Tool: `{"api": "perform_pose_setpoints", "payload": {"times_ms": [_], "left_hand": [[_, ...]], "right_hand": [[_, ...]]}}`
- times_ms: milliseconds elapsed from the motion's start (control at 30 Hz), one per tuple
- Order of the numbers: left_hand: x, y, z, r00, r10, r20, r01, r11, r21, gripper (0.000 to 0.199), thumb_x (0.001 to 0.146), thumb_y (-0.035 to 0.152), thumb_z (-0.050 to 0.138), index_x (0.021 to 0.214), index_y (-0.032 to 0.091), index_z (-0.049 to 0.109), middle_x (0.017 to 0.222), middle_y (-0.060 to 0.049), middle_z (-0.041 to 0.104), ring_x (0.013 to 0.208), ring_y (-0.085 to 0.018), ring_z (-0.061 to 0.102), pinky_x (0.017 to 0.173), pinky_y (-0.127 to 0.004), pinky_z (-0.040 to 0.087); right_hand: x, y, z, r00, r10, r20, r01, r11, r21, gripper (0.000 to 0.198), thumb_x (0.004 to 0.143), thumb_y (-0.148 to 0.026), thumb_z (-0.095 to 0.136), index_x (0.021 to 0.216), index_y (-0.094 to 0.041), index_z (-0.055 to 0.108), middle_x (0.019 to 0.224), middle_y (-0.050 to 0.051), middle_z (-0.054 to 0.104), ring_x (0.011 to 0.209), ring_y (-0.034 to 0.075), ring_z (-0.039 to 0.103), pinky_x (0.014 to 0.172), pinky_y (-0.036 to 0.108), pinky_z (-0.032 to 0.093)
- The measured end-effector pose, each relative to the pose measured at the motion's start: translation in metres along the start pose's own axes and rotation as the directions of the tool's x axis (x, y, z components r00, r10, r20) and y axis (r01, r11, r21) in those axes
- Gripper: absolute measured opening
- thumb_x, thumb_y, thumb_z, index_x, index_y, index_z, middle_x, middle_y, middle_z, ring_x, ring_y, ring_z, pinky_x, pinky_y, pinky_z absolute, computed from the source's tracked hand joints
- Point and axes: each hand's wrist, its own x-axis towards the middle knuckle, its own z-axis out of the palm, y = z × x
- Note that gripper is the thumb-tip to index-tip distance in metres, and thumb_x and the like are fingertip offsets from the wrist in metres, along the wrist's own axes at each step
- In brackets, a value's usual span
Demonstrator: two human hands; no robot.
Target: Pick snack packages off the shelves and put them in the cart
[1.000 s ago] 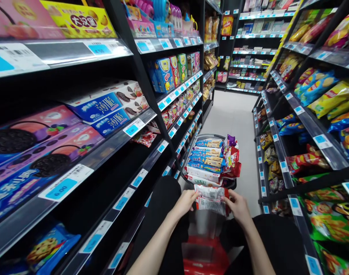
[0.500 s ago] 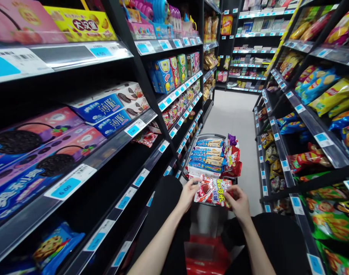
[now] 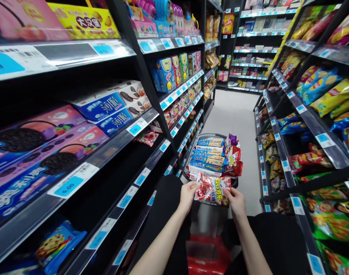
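A red and white candy bag [image 3: 210,190] with yellow lettering is stretched flat between my two hands. My left hand [image 3: 188,195] pinches its left end. At the right end, the fingers and thumb of my right hand [image 3: 235,199] are closed on the bag's edge. Just beyond it is a dark basket [image 3: 217,135] on the floor. Inside lie several blue and white snack packs [image 3: 208,154] in a row. Red snack bags [image 3: 234,158] fill its right side, with a purple packet [image 3: 233,139] behind them.
On my left, shelves hold purple cookie boxes [image 3: 57,149], blue and white cookie boxes [image 3: 114,107] and a blue cookie bag [image 3: 58,244]. Chip bags [image 3: 334,95] line the right shelves. Below me is a red glossy object [image 3: 208,256]. The grey aisle floor [image 3: 234,110] runs ahead.
The candy bag is turned slightly and lies flatter between my hands. My right hand has shifted a little at its end. The view has moved slightly.
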Motion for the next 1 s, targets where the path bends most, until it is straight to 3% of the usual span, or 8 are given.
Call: {"api": "perform_pose_setpoints", "payload": {"times_ms": [267,333,500,567,667,800,900,1000], "left_hand": [[-0.004,0.01,-0.01,0.97,0.227,0.084,-0.241,0.88,0.408,0.023,0.066,0.036,0.066,0.069,0.013,0.071,0.057,-0.003,0.061,0.056,-0.014,0.052,0.057,-0.024,0.041],[-0.006,0.014,-0.011,0.978,0.181,0.101,-0.205,0.915,0.347,0.026,0.067,0.036,0.065,0.078,0.014,0.072,0.061,-0.005,0.063,0.056,-0.016,0.055,0.056,-0.026,0.043],[-0.006,0.016,-0.008,0.977,0.087,0.194,-0.089,0.996,-0.001,0.029,0.066,0.035,0.063,0.077,0.01,0.071,0.089,-0.013,0.067,0.086,-0.025,0.061,0.072,-0.031,0.048],[-0.006,0.013,-0.003,0.991,0.021,0.133,-0.02,1.0,-0.003,0.028,0.065,0.036,0.064,0.07,0.009,0.069,0.073,-0.011,0.066,0.07,-0.02,0.061,0.064,-0.029,0.047],[-0.005,0.007,0.006,0.997,0.074,0.038,-0.076,0.996,0.04,0.022,0.053,0.024,0.076,0.062,0.011,0.061,0.059,-0.001,0.058,0.056,-0.01,0.052,0.057,-0.021,0.043],[-0.003,0.003,0.012,0.995,0.095,-0.01,-0.095,0.984,-0.154,0.039,0.043,0.012,0.079,0.076,0.014,0.058,0.081,0.001,0.06,0.06,-0.007,0.053,0.059,-0.018,0.043],[-0.001,0.003,0.01,0.997,-0.022,0.071,0.041,0.959,-0.282,0.057,0.041,0.011,0.08,0.094,0.014,0.061,0.103,-0.008,0.061,0.075,-0.014,0.06,0.07,-0.024,0.047],[-0.002,0.004,0.007,0.948,-0.157,0.278,0.224,0.948,-0.228,0.047,0.051,0.022,0.079,0.093,0.008,0.064,0.095,-0.014,0.064,0.078,-0.019,0.062,0.072,-0.029,0.049]], "right_hand": [[0.001,-0.011,-0.017,0.981,-0.17,0.097,0.178,0.98,-0.089,0.03,0.067,-0.042,0.068,0.08,-0.015,0.069,0.075,0.006,0.067,0.07,0.022,0.061,0.067,0.035,0.05],[0.0,-0.013,-0.02,0.962,-0.242,0.13,0.261,0.952,-0.159,0.024,0.068,-0.039,0.067,0.077,-0.017,0.071,0.077,0.006,0.068,0.075,0.022,0.061,0.071,0.036,0.049],[-0.003,-0.02,-0.022,0.922,-0.362,0.134,0.379,0.916,-0.131,0.012,0.063,-0.029,0.071,0.073,-0.022,0.072,0.091,0.01,0.066,0.087,0.024,0.061,0.076,0.037,0.05],[-0.005,-0.024,-0.023,0.927,-0.357,0.112,0.369,0.921,-0.123,0.013,0.063,-0.028,0.071,0.074,-0.022,0.072,0.095,0.011,0.066,0.089,0.025,0.061,0.077,0.038,0.049],[-0.009,-0.025,-0.024,0.923,-0.362,0.129,0.372,0.926,-0.059,0.02,0.075,-0.033,0.059,0.083,-0.021,0.072,0.106,0.012,0.063,0.102,0.027,0.056,0.089,0.043,0.043],[-0.009,-0.02,-0.019,0.949,-0.305,0.079,0.299,0.951,0.081,0.027,0.079,-0.035,0.057,0.096,-0.019,0.068,0.121,0.012,0.055,0.112,0.027,0.05,0.092,0.042,0.042],[-0.005,-0.015,-0.014,0.988,-0.151,0.003,0.149,0.976,0.158,0.051,0.064,-0.032,0.073,0.112,-0.021,0.059,0.128,0.011,0.05,0.104,0.026,0.056,0.084,0.039,0.048],[0.0,-0.015,-0.015,1.0,0.017,0.017,-0.02,0.976,0.215,0.061,0.052,-0.034,0.08,0.107,-0.018,0.06,0.108,0.012,0.063,0.089,0.025,0.062,0.075,0.037,0.051]]}}
